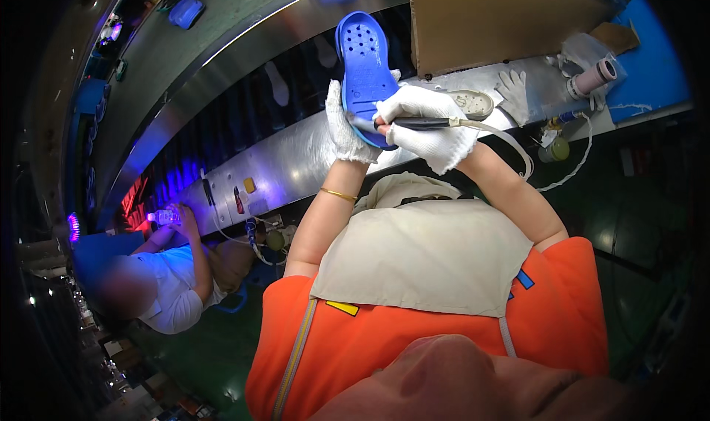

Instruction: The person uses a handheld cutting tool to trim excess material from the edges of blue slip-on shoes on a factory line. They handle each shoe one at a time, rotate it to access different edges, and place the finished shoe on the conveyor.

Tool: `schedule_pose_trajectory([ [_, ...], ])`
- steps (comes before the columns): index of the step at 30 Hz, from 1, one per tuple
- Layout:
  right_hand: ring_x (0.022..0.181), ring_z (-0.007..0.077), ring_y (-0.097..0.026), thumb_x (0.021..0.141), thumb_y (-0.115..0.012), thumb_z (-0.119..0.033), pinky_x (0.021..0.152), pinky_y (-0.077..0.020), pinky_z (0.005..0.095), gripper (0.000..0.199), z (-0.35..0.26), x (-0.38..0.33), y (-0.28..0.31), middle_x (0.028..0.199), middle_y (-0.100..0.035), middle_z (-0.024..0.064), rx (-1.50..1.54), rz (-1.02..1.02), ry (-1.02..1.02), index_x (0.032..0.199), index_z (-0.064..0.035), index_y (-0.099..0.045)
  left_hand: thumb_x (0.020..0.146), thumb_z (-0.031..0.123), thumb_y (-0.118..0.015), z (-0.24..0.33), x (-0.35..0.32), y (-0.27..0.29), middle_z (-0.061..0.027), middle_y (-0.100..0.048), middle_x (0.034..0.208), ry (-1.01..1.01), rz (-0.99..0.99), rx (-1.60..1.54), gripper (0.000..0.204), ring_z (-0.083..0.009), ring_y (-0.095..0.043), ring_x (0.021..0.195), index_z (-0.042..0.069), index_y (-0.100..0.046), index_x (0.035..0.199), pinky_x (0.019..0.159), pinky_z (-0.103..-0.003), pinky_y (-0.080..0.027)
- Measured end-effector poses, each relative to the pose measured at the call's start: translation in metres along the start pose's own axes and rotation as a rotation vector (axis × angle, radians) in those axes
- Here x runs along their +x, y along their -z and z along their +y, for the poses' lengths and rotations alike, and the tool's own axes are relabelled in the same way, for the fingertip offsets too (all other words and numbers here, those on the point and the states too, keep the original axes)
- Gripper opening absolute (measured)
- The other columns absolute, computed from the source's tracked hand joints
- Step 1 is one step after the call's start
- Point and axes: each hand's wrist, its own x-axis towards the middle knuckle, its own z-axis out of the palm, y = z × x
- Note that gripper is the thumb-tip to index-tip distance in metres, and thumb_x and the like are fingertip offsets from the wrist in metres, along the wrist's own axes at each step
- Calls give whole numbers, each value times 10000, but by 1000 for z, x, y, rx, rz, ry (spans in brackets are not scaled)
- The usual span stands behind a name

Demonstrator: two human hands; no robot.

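A blue shoe sole (367,70) with round holes at its far end is held up over the metal bench. My left hand (346,129), in a white glove, is closed around its near end from the left side. My right hand (433,125), gloved in white with bare fingertips, grips a black pen-shaped tool (421,124). A pale cord runs from the tool's back end down to the right. The tool's front end lies across the near part of the sole; whether it touches is unclear. A whitish sole (472,104) with holes rests behind my right hand.
Along the back stands a cardboard sheet (510,25). A loose white glove (512,96) and a pinkish spool (594,77) lie to the right on the metal bench (296,173). At left, a co-worker (177,280) holds a bottle (164,216). Behind the bench runs a dark conveyor carrying soles.
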Motion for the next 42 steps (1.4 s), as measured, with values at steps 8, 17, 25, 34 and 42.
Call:
schedule_pose_trajectory([
  [8, 809, 96, -607, 818, -658, 6, 754, -495, 250, 87, 15, 17, 11, 887, -644, 53, 10, 217, 169, 904, -7, -647, 929, 561, -364, 1, -15, -27, -134, -604, 1170, 44, 29, -146, 614, -271, -609, 1027, 64, -522, 1255, 942, -395, -488],
  [17, 775, 91, -611, 845, -640, -26, 721, -507, 240, 78, 17, 32, 22, 891, -657, 62, 166, 368, 58, 920, -3, -631, 944, 575, -315, -2, -16, -31, -142, -577, 1230, 67, -11, -101, 630, -322, -592, 1077, 102, -469, 1331, 967, -489, -468],
  [25, 838, 107, -631, 813, -675, -37, 758, -517, 258, 135, 21, 28, 22, 919, -663, 73, 366, 315, -143, 934, 12, -641, 952, 574, -291, 5, -9, -19, -148, -500, 1339, 75, -167, -319, 625, -368, -531, 1168, 146, -413, 1391, 998, -558, -424],
  [34, 954, 135, -626, 790, -664, 88, 834, -527, 285, 177, 40, 18, 37, 1015, -662, 97, 259, 88, 66, 938, -8, -644, 946, 576, -329, 15, -1, -13, -164, -595, 1214, 47, 86, 22, 662, -293, -613, 1039, 43, -499, 1300, 935, -402, -490],
  [42, 846, 276, -640, 702, -648, -15, 749, -510, 327, 143, 3, 35, 62, 891, -659, 92, -482, -40, 416, 830, -77, -638, 954, 568, -316, 31, 4, -29, -166, -603, 1202, -4, 65, 203, 644, -283, -620, 1039, 64, -495, 1313, 931, -414, -497],
])
